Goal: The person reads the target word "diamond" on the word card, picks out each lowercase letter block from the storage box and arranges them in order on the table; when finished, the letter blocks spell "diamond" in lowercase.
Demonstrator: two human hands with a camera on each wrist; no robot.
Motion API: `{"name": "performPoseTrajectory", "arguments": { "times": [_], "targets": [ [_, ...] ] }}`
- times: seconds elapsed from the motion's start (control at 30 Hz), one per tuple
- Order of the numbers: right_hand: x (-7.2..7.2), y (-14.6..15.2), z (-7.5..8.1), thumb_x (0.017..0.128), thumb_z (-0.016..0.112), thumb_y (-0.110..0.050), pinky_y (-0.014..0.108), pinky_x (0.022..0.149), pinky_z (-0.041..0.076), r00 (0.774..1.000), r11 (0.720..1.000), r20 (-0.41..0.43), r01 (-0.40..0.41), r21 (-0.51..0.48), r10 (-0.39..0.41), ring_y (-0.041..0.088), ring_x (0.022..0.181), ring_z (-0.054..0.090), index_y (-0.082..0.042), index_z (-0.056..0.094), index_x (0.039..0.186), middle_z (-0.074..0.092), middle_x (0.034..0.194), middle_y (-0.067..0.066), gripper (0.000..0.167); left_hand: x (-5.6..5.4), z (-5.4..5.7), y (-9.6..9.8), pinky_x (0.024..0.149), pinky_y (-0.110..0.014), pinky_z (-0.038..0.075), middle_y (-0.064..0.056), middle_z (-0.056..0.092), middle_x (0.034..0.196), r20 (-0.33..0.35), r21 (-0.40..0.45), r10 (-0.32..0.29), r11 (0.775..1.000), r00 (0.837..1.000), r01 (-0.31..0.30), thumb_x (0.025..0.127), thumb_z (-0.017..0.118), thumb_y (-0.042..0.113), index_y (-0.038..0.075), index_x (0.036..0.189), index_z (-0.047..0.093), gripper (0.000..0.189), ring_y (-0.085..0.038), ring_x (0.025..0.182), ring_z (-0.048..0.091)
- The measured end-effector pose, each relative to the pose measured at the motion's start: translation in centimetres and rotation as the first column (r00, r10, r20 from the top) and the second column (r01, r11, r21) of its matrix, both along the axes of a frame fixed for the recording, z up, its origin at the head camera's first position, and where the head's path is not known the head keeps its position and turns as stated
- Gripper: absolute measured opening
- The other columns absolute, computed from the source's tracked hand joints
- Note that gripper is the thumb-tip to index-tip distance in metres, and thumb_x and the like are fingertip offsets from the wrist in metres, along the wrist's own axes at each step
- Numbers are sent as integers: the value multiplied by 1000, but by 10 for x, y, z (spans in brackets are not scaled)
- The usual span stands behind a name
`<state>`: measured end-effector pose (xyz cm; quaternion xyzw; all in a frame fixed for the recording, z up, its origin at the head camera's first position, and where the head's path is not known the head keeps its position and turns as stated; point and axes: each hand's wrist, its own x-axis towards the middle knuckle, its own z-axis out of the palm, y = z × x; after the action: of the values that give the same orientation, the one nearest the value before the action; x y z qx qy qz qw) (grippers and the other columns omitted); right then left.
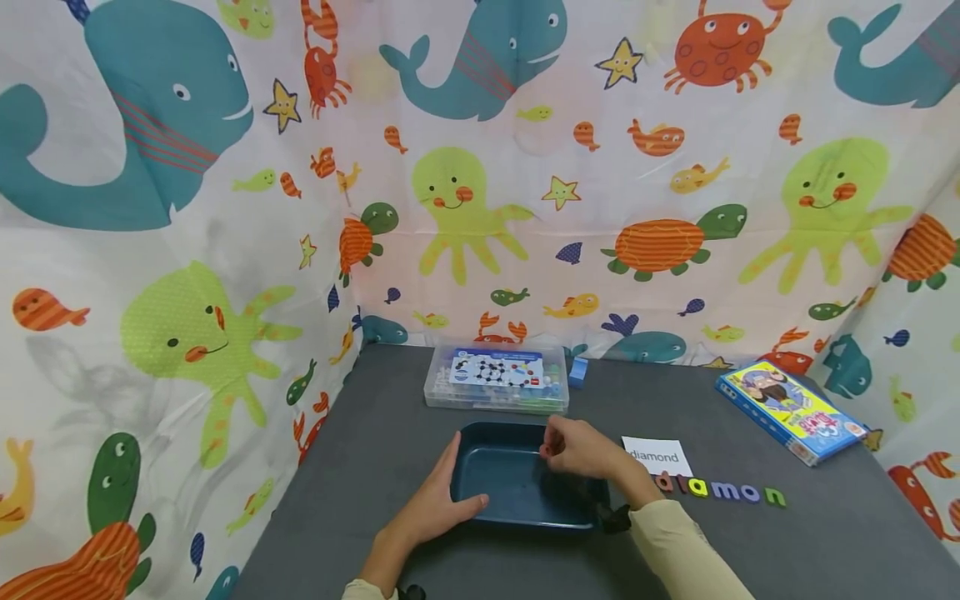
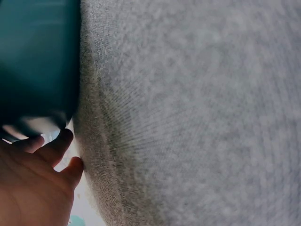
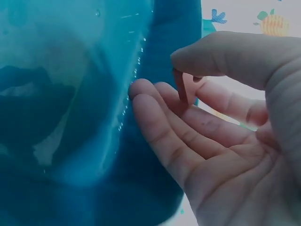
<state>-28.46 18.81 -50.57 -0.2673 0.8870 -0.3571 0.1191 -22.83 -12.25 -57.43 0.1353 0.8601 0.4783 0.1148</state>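
Observation:
A dark blue rectangular tray stands on the grey table. My left hand holds its left side, with straight fingers along the outer wall and the thumb over the near-left rim. The left wrist view shows those fingers against the tray. Above the tray's right half, my right hand pinches a small red flat piece between thumb and forefinger; its full shape is hidden. The other fingers are loosely bent over the tray. Inside the tray, a glossy surface shows bright specks along its edge.
Right of the tray lies a white card reading "diamond", above a row of coloured letters, partly behind my right forearm. A clear plastic case and blue block are behind the tray. A colourful box sits at the right.

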Motion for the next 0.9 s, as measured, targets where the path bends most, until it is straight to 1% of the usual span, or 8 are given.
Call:
{"name": "performPoseTrajectory", "arguments": {
  "times": [0.1, 0.2, 0.3, 0.43, 0.57, 0.67, 0.73, 0.9],
  "targets": [
    [4, 5, 5, 93, 75, 3, 33, 73, 54, 1000, 1000, -21, 2, -20, -3, 17, 80, 62, -7, 60, 102, 70, 93, 1, 20, 1, 0, -1, 118, -74, 24, -11, 6, 179, -1, 6, -3, 1000, 1000, 3, 95, 75, 54, 21, 174, 1, 113, -39, 161, 17],
    [8, 11, 10, 93, 74, 2, 31, 70, 53, 999, 999, -44, 5, -32, -7, 16, 78, 60, -6, 60, 102, 68, 91, -1, 19, 1, 1, -1, 118, -74, 23, -11, 5, 179, 1, 7, -3, 1000, 1000, 3, 96, 75, 54, 21, 174, 1, 113, -40, 161, 16],
    [12, 17, 14, 94, 74, 1, 30, 68, 52, 997, 999, -66, 27, -34, -29, 16, 76, 59, -7, 60, 101, 65, 88, -3, 18, 1, 2, -1, 118, -74, 23, -11, 6, 179, 2, 5, 0, 1000, 1000, 0, 96, 75, 54, 21, 174, 1, 113, -40, 161, 17],
    [16, 26, 18, 95, 75, -2, 30, 69, 54, 995, 997, -63, 73, -35, -75, 17, 76, 60, -7, 63, 102, 65, 87, -3, 15, 1, 1, -1, 118, -74, 23, -10, 5, 179, 4, 3, -3, 1000, 1000, 3, 96, 75, 53, 21, 174, 1, 113, -40, 161, 16],
    [19, 36, 20, 97, 75, -5, 31, 71, 56, 994, 993, -31, 107, -56, -108, 19, 80, 61, -7, 66, 106, 67, 90, -2, 13, 1, 1, -1, 118, -75, 23, -10, 5, 179, 5, 6, -4, 1000, 1000, 4, 96, 76, 52, 22, 174, 1, 113, -40, 161, 16],
    [21, 46, 19, 99, 74, -6, 31, 74, 56, 991, 986, 13, 130, -99, -130, 21, 83, 63, -6, 67, 109, 67, 93, 1, 13, 0, 0, -1, 119, -74, 23, -10, 6, 179, 8, -1, 0, 1000, 1000, 0, 95, 76, 53, 22, 174, 1, 113, -39, 161, 17],
    [23, 54, 18, 100, 73, -6, 30, 77, 57, 989, 979, 49, 146, -142, -140, 22, 86, 64, -4, 68, 113, 68, 96, 5, 14, 0, 0, -1, 119, -74, 22, -10, 6, 179, 10, -10, 1, 1000, 1000, -1, 95, 76, 54, 22, 174, 1, 114, -39, 161, 17],
    [30, 75, 15, 101, 71, -4, 29, 79, 58, 985, 951, 104, 159, -267, -135, 29, 92, 66, 6, 68, 124, 70, 106, 16, 25, 1, 1, 0, 119, -74, 21, -11, 7, 179, 13, -10, 1, 1000, 1000, -1, 95, 76, 53, 22, 174, 2, 114, -40, 161, 17]
  ]
}}
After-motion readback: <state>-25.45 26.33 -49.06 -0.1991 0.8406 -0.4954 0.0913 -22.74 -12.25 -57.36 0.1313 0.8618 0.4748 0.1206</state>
